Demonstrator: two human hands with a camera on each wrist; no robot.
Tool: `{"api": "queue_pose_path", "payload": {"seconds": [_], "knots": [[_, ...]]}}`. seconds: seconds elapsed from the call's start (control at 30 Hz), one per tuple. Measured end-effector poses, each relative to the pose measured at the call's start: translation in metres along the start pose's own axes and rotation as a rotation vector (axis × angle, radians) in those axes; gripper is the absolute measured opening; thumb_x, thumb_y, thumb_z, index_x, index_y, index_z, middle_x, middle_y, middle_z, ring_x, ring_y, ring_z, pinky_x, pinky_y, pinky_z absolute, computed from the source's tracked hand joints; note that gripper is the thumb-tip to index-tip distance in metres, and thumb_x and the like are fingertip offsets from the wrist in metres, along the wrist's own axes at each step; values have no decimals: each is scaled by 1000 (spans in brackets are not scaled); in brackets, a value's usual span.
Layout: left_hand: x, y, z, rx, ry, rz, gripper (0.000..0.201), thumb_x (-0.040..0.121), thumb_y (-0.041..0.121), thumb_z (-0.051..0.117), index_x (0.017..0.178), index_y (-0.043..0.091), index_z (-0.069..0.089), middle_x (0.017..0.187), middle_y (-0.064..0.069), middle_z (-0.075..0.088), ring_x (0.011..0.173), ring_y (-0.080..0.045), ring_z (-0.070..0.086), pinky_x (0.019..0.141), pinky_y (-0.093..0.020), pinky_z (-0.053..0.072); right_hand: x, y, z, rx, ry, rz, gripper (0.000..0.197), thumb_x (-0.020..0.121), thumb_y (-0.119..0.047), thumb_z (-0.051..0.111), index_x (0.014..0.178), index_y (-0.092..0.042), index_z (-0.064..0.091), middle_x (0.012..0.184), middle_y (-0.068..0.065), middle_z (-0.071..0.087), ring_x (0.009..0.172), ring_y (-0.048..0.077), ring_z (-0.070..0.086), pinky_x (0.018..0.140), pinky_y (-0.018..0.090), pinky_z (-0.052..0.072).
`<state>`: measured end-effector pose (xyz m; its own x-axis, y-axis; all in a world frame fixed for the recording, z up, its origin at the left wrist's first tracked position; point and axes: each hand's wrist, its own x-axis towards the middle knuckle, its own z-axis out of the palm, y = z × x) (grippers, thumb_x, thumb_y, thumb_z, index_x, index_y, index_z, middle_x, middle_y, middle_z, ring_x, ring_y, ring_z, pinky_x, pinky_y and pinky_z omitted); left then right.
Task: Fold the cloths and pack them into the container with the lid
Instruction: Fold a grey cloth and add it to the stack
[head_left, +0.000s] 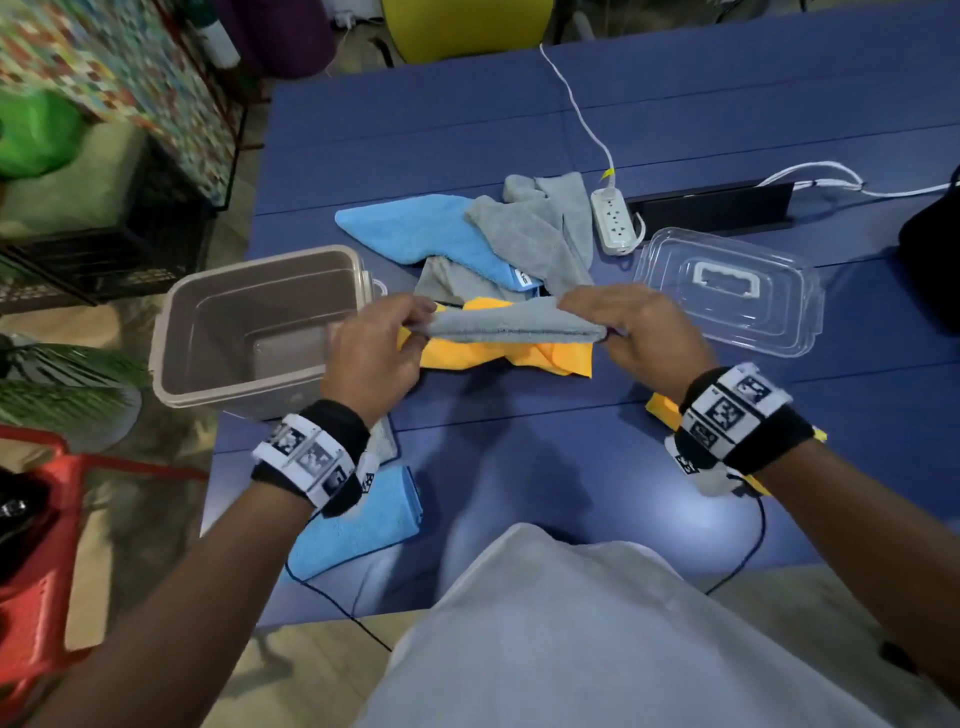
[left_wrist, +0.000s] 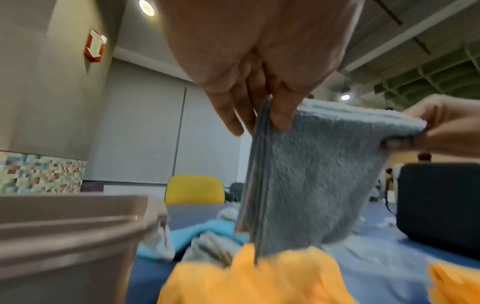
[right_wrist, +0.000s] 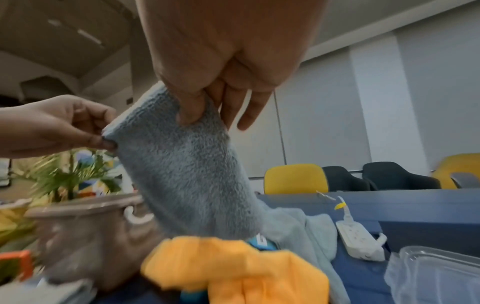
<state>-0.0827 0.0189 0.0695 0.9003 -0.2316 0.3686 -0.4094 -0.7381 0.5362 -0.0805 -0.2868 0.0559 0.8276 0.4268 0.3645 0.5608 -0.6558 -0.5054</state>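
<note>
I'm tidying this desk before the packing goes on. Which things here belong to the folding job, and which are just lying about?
Part of the job:
- gray cloth, held by left hand and right hand
- orange cloth
- blue cloth
- container
- clear lid

Just lying about:
- power strip
- black tray

Grey cloth (right_wrist: 187, 164) between pinching hands (right_wrist: 221, 67)
</note>
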Motion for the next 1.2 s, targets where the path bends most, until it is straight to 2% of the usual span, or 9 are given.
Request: {"api": "queue_pose_path", "payload": {"seconds": [0.13,0.3,0.53,0.7,0.77,0.87,0.93,1.03,1.2], "knots": [[-78,-16,57,-16,-264,10,48,78,-5,53,123,11,56,129,-9,60,112,-24,57,96,-33,47,-66,13,44,-76,-178,-82,60,69,4,36,119,-7,67,129,6,61,124,22,52,107,29,37],[-166,-33,115,126,-924,-72,83,82,-5,45,153,16,8,159,-10,19,145,-25,25,117,-27,18,-161,31,108,-279,-608,-240,35,74,-10,57,104,-17,74,118,6,68,107,27,67,74,37,59],[-164,-22,121,305,-914,68,83,77,20,54,151,6,19,160,-11,15,148,-23,13,120,-33,7,-171,25,120,-256,-583,-246,15,78,-21,67,92,-21,74,103,2,70,98,26,67,78,34,57],[-164,8,143,165,-792,201,81,74,60,54,138,14,40,151,-9,35,138,-27,32,113,-39,27,-145,4,135,-212,-595,-319,13,88,-21,57,85,-17,69,81,0,64,83,24,61,76,34,53],[-165,17,151,121,-826,132,73,77,55,61,132,10,47,139,-10,48,127,-27,44,105,-37,37,-134,-7,139,-146,-628,-307,27,91,-34,49,82,-17,69,81,-1,64,79,22,59,72,33,52],[-168,17,153,83,-841,130,46,71,21,71,111,2,61,120,-18,60,107,-34,58,88,-40,53,-133,2,134,-106,-722,-216,35,79,-42,59,97,-13,64,96,5,62,88,27,59,77,34,52],[-170,11,151,34,-862,103,45,72,7,65,116,0,62,130,-21,56,118,-36,56,96,-43,50,-140,19,128,-173,-802,-161,60,61,-38,74,113,-11,59,114,10,58,103,30,59,88,37,49],[-177,1,145,11,-868,79,49,85,9,56,134,5,53,148,-15,43,138,-30,39,111,-41,37,-147,29,124,-250,-812,-126,75,60,-40,80,126,-12,56,132,9,54,119,27,55,96,40,47],[-172,2,133,-70,-822,21,49,88,9,53,138,11,50,146,-8,47,139,-24,39,112,-38,37,-142,36,124,-344,-687,-82,65,53,-5,79,115,-14,66,120,6,61,105,29,60,78,37,54]]}}
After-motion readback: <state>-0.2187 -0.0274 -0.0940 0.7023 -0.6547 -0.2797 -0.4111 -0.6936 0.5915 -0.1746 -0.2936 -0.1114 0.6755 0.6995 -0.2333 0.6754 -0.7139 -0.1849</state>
